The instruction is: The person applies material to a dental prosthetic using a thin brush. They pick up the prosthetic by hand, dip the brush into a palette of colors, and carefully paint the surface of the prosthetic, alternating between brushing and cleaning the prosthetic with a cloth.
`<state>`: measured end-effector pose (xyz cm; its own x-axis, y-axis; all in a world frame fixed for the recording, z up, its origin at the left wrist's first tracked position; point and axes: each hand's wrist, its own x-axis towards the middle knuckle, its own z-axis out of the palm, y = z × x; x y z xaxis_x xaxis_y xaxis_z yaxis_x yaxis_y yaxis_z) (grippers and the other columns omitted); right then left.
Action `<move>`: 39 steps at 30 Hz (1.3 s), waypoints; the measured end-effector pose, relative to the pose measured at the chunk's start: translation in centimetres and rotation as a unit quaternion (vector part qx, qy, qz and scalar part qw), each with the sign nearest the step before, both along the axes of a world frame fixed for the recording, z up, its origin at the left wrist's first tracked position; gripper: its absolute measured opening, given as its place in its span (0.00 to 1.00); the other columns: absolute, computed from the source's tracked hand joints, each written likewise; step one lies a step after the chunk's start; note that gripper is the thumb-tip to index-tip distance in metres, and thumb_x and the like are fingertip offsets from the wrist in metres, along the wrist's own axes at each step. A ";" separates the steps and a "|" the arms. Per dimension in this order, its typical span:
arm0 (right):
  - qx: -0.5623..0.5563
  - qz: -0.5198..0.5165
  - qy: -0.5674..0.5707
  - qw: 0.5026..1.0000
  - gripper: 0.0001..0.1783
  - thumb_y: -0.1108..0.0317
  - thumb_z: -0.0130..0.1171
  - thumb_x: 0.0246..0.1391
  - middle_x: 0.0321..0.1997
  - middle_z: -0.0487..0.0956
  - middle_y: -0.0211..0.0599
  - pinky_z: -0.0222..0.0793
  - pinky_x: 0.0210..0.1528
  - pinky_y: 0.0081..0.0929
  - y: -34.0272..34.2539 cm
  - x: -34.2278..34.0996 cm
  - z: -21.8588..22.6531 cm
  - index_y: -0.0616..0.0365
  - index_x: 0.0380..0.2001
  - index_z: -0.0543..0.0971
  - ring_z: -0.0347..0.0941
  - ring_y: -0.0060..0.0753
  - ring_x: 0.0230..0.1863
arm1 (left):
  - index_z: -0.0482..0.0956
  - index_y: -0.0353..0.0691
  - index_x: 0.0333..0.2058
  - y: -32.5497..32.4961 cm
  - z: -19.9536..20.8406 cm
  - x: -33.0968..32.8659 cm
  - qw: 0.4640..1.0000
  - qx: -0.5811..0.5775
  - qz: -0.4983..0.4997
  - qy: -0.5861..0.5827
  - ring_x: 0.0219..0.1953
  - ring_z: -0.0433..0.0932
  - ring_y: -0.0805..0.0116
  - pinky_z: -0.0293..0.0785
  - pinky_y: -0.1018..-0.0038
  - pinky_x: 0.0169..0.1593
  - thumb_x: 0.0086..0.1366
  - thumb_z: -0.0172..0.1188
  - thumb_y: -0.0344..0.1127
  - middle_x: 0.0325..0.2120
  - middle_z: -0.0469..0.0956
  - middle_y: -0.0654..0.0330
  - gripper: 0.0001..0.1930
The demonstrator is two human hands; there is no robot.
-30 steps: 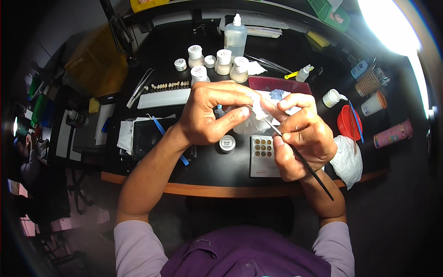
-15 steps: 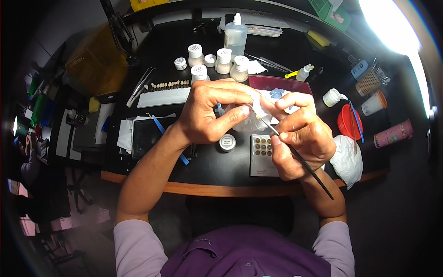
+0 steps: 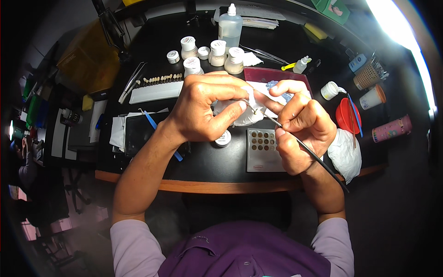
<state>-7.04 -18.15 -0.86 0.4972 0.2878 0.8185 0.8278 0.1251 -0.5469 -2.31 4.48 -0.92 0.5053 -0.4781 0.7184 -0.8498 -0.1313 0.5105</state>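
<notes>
Item 1, nearest: the right hand [image 3: 302,131], curled closed around a long thin black-handled brush [image 3: 307,150]. The handle runs back down past the wrist, over the table [image 3: 203,184] edge; the fine tip reaches up and left to the work piece. It is gripped like a pen, probably for fine control of the tip.

Item 2: the left hand [image 3: 203,108], fingers bent over and pinched shut on a small work piece [image 3: 251,109], too small to identify, with a wad of white tissue [image 3: 242,115] just beneath it. Piece and brush tip meet between the two hands, raised above the table, likely so it can be turned under the light.

Item 3, directly below the hands: a grey palette with rows of small round wells [image 3: 264,150], and a little round jar [image 3: 224,138] beside it, both set within reach of the brush.

Item 4, left: a dark pad with a blue-handled tool [image 3: 154,127] lying across it, and folded white papers.

Item 5, right: crumpled white cloth [image 3: 345,154], a red dish [image 3: 347,115], a patterned pink cup [image 3: 392,129].

Item 6, behind the hands: a maroon tray [image 3: 272,74] with white and blue material on it.

Item 7, farther: a white strip holding a row of tooth-shaped samples [image 3: 159,81], tweezers alongside.

Item 8, farthest: a cluster of white-capped jars [image 3: 217,53] and a clear squeeze bottle [image 3: 230,25], grouped at the back.
</notes>
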 end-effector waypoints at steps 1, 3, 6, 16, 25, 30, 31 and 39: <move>0.000 -0.002 -0.003 1.000 0.08 0.80 0.57 0.56 0.30 0.70 0.42 0.75 0.65 0.67 0.0 0.0 0.0 0.62 0.30 0.67 0.69 0.51 0.61 | 0.87 0.29 0.33 0.0 0.0 0.0 1.000 -0.003 -0.002 -0.004 0.36 0.87 0.57 0.82 0.68 0.42 0.55 0.68 0.24 0.35 0.88 0.49 0.07; 0.045 -0.041 0.011 0.998 0.08 0.82 0.57 0.45 0.27 0.74 0.41 0.81 0.59 0.57 0.8 -0.3 0.1 0.62 0.24 0.69 0.75 0.50 0.55 | 0.87 0.29 0.33 0.0 0.1 0.1 1.000 -0.007 -0.004 -0.013 0.36 0.86 0.58 0.82 0.68 0.41 0.55 0.68 0.24 0.35 0.88 0.49 0.07; 0.074 -0.056 0.018 0.996 0.08 0.83 0.58 0.39 0.26 0.77 0.40 0.84 0.55 0.51 1.2 -0.3 0.1 0.62 0.21 0.70 0.78 0.50 0.52 | 0.87 0.29 0.33 0.1 0.2 0.0 1.000 0.000 -0.003 -0.006 0.35 0.86 0.58 0.81 0.68 0.40 0.55 0.68 0.24 0.35 0.88 0.49 0.06; -0.009 -0.015 -0.018 1.000 0.07 0.84 0.51 0.50 0.30 0.71 0.43 0.76 0.64 0.65 0.2 -0.1 0.0 0.63 0.29 0.66 0.70 0.50 0.60 | 0.87 0.30 0.33 0.0 0.1 0.1 1.000 0.001 -0.002 -0.007 0.36 0.86 0.58 0.81 0.68 0.41 0.55 0.68 0.24 0.35 0.88 0.50 0.06; -0.008 -0.017 -0.008 1.000 0.07 0.85 0.50 0.48 0.30 0.71 0.43 0.76 0.65 0.65 0.3 -0.3 0.1 0.63 0.28 0.67 0.69 0.51 0.60 | 0.87 0.29 0.33 0.0 0.1 0.1 1.000 -0.005 -0.004 -0.014 0.36 0.86 0.58 0.81 0.69 0.41 0.55 0.68 0.24 0.35 0.88 0.50 0.07; -0.014 -0.017 -0.014 1.000 0.07 0.85 0.51 0.48 0.31 0.72 0.43 0.76 0.65 0.66 0.2 -0.2 0.1 0.63 0.27 0.67 0.69 0.51 0.61 | 0.87 0.30 0.33 0.0 0.1 0.3 1.000 -0.007 -0.013 -0.015 0.35 0.86 0.58 0.81 0.69 0.41 0.55 0.67 0.23 0.35 0.88 0.50 0.06; -0.014 -0.016 -0.014 1.000 0.07 0.85 0.51 0.48 0.31 0.72 0.43 0.76 0.65 0.66 0.2 -0.2 0.1 0.63 0.27 0.67 0.69 0.51 0.61 | 0.87 0.30 0.33 -0.1 0.0 0.3 1.000 -0.010 -0.013 -0.016 0.35 0.86 0.58 0.81 0.69 0.41 0.55 0.67 0.23 0.35 0.88 0.50 0.06; -0.014 -0.011 -0.011 1.000 0.07 0.84 0.51 0.48 0.31 0.72 0.43 0.75 0.65 0.66 0.1 -0.2 0.0 0.62 0.27 0.67 0.69 0.51 0.61 | 0.87 0.29 0.32 -0.1 -0.2 0.4 1.000 -0.017 -0.010 -0.020 0.35 0.86 0.57 0.81 0.68 0.40 0.54 0.68 0.23 0.35 0.88 0.49 0.06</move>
